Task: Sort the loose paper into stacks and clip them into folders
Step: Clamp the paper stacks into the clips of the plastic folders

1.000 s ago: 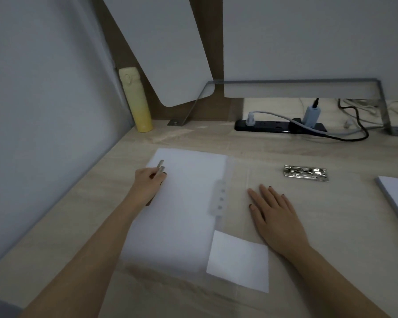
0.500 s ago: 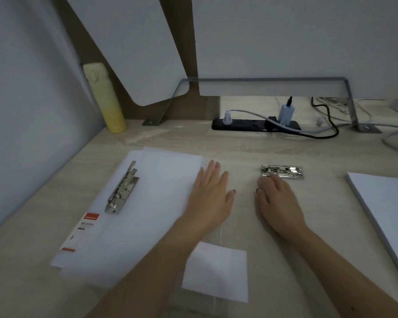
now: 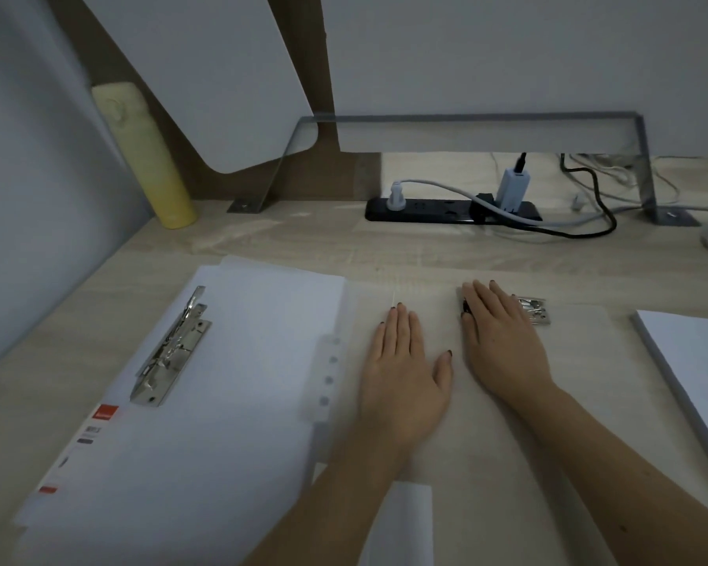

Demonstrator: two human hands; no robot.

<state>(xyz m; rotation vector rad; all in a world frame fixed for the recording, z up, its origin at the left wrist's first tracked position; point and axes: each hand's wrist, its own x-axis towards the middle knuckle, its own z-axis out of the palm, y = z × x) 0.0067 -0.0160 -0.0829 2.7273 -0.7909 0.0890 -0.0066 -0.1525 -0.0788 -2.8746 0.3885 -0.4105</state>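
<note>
An open translucent folder (image 3: 389,296) lies flat on the desk. On its left half sits a stack of white paper (image 3: 238,381) held under a metal lever clip (image 3: 172,349) along the stack's left edge. My left hand (image 3: 405,365) rests flat, fingers straight, on the folder's bare right half just right of the spine (image 3: 323,377). My right hand (image 3: 499,337) lies flat beside it, its fingertips over the left end of a second metal clip (image 3: 534,310).
A thick stack of white paper (image 3: 695,369) lies at the right edge. A small white sheet (image 3: 401,524) sits under my left forearm. At the back stand a yellow bottle (image 3: 148,157), a black power strip (image 3: 446,210) with cables, and a metal bracket.
My left hand let go of the lever clip and moved right onto the folder's right half. My right hand slid forward onto the second clip. The view shifted right.
</note>
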